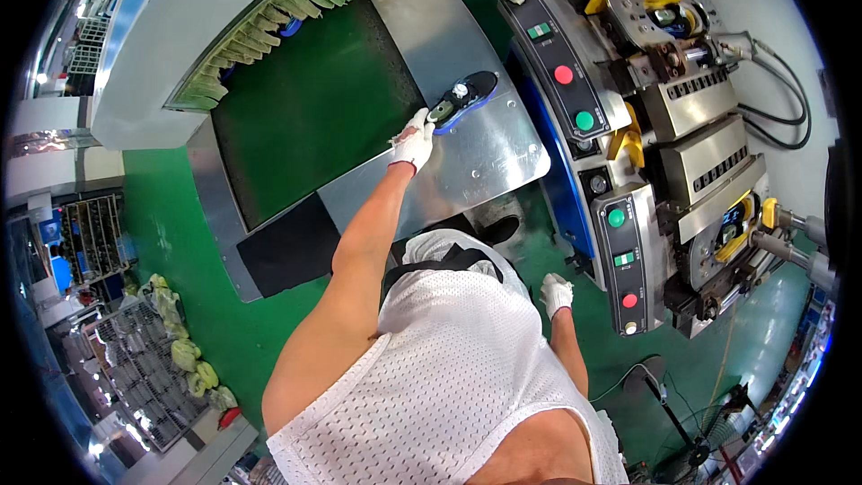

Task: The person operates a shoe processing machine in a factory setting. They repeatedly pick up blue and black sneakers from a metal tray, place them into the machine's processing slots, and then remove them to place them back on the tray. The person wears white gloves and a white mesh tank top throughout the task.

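Observation:
A dark shoe [465, 99] with a blue sole edge lies on the bare metal end plate of a conveyor, its toe pointing away to the right. White stuffing and a greenish insole show in its opening. My left hand [413, 141], in a white glove, reaches forward and grips the shoe at its heel end; the fingertips are partly hidden against it. Lower down, at my right side, my right hand [556, 295] hangs in a white glove over the green floor. Its fingers are loosely bent and slightly apart, with nothing seen in them.
The green conveyor belt [314, 108] runs under a fringed curtain [269, 27] into a pale machine housing. Close on the right stands a press machine with control panels [564, 72], buttons and metal clamps. A floor fan [700, 449] and cables are at lower right; wire racks [144, 368] stand left.

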`<action>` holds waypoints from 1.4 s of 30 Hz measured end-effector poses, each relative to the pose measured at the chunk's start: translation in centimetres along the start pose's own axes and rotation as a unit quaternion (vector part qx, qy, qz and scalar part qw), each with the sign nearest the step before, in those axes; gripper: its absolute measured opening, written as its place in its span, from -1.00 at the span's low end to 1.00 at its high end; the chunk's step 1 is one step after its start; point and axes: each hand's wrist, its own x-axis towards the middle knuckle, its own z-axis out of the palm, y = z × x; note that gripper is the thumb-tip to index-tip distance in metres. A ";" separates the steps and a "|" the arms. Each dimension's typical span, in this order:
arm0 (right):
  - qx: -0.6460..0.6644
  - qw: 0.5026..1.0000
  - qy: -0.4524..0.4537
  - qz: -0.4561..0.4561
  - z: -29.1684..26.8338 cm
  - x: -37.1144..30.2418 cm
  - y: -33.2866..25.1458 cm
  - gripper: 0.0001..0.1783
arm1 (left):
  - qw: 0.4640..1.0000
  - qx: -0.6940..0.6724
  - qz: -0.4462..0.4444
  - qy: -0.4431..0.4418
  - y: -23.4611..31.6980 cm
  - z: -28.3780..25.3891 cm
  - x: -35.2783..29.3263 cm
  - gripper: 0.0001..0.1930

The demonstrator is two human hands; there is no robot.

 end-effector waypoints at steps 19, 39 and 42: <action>-0.329 0.931 0.142 0.069 3.6 -15.4 8.7 -0.77 | 0.961 0.161 0.051 0.217 -19.0 -17.6 25.2 -0.44; -0.390 0.903 0.121 0.134 6.2 -18.2 0.2 -0.73 | 0.928 0.369 0.009 0.047 -21.7 -29.2 36.6 -0.29; -0.608 0.790 0.077 -0.009 1.7 -16.3 3.1 -0.72 | 0.933 0.354 0.065 0.009 -19.2 -26.0 29.0 -0.40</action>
